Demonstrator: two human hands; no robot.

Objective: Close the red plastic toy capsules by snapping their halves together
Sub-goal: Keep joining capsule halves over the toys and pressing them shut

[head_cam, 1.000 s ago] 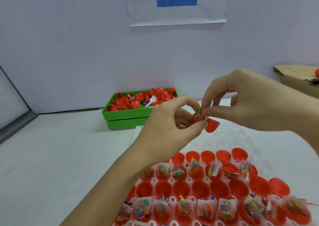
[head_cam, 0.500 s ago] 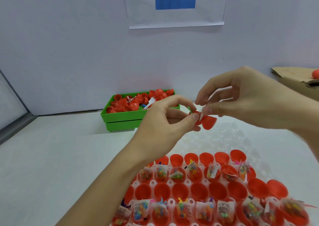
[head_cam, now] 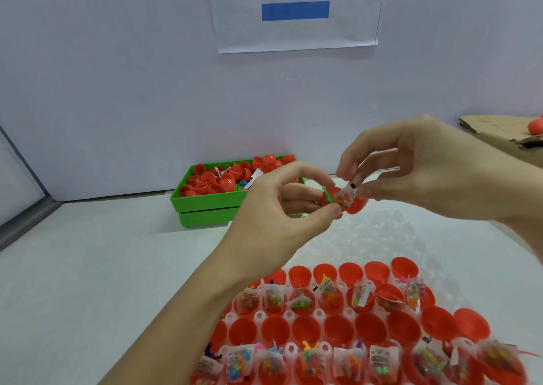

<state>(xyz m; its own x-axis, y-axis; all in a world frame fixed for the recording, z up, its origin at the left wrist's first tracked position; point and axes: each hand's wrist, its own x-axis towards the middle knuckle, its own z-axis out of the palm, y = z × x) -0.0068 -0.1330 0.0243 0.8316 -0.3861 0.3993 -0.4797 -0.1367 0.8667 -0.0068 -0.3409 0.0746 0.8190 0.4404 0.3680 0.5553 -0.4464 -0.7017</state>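
Capsule (head_cam: 338,199) held in the air above the table's far half, between the two hands, halves not yet joined. Left half pinched between thumb and forefinger of the left hand (head_cam: 276,208); a green toy piece (head_cam: 327,194) sticks out at its rim. Right half (head_cam: 357,204) sits just beside it, mouth toward the left half, partly hidden under the right hand (head_cam: 426,173). A small clear packet (head_cam: 346,197) of coloured bits lies between the halves, its top corner pinched by right thumb and forefinger. Other right fingers curled loosely above.

Below the hands, at the table's (head_cam: 88,281) near edge: white tray (head_cam: 320,315) with rows of open red halves. Some rows hold packets, others sit bare. A clear dimpled sheet (head_cam: 382,234) extends from the tray toward the far edge.

Far side of the table, against the wall: green bin (head_cam: 205,205) heaped with loose red halves. Cardboard box (head_cam: 499,132) at the far right corner, with a red object on it, cut off by the frame. Paper sign (head_cam: 296,11) with a blue bar on the wall above.
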